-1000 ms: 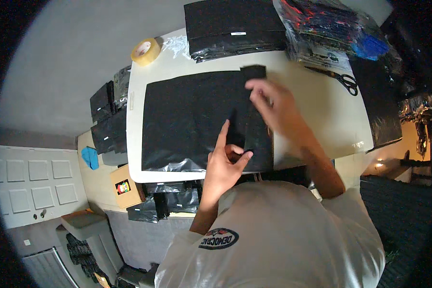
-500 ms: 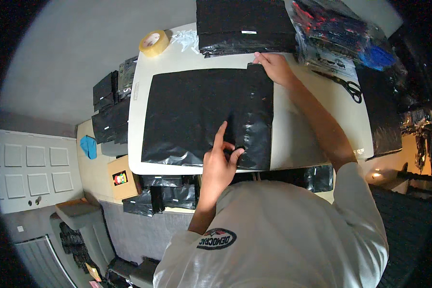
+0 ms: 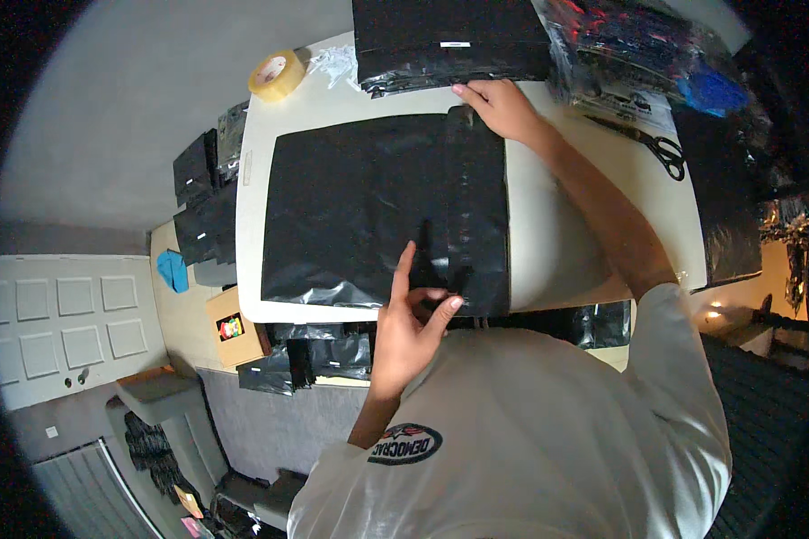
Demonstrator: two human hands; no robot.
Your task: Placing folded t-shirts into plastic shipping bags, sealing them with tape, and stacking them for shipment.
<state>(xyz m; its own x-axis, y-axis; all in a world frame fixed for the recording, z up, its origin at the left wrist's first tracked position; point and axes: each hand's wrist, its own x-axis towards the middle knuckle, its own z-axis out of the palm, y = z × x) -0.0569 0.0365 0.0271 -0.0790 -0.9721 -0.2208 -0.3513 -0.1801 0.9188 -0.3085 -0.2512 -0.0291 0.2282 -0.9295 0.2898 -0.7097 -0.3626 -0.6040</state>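
Note:
A large black plastic bag (image 3: 355,211) lies flat on the white table, its right side turned over as a long strip (image 3: 481,216). At the strip's far end, my right hand (image 3: 505,110) has its fingers closed on the bag's edge, the thumb pointing left. My left hand (image 3: 412,328) is at the near edge, index finger stretched out over the bag and thumb held apart beside the strip. The other left fingers are partly bent, and nothing is seen in them. Whether the left fingertips press on the plastic is hard to tell.
Beyond the bag stands a stack of black bags (image 3: 449,54). A tape roll (image 3: 277,75) and white slips (image 3: 334,66) lie at the far left. Scissors (image 3: 661,153) and clear-wrapped packages (image 3: 620,54) are on the right. More black packages (image 3: 333,355) sit below the table's near edge.
My right hand has shifted slightly left and farther away along with the view. My left index finger and thumb have spread a little, and the hand sits slightly nearer to me.

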